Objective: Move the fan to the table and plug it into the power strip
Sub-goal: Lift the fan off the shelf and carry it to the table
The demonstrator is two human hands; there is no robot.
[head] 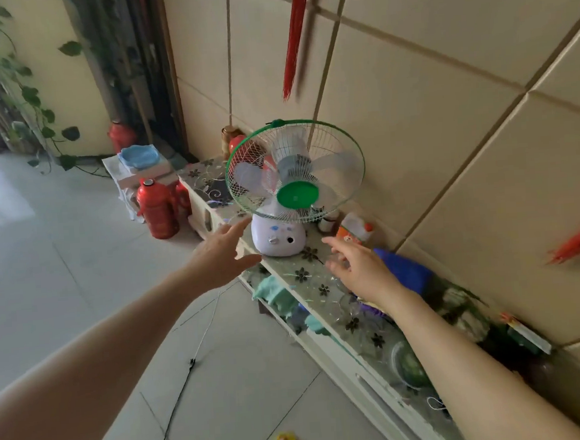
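Observation:
A small desk fan (pixel 279 237) with a white base, a green-rimmed wire cage and a green hub stands upright on a low cabinet (pixel 324 286) against the tiled wall. My left hand (pixel 222 255) is stretched out just left of the fan's base, fingers spread, holding nothing. My right hand (pixel 357 266) hovers to the right of the base, fingers apart and empty. Neither hand touches the fan. A thin cord (pixel 189 364) runs across the floor below the cabinet. No power strip or table is in view.
Red thermos flasks (pixel 157 208) stand on the floor left of the cabinet, beside a blue basin (pixel 140 156) on a stack. A blue object (pixel 408 270), bottles (pixel 354 229) and a glass clutter the cabinet top right of the fan. Green cloth (pixel 276 294) hangs from its shelf.

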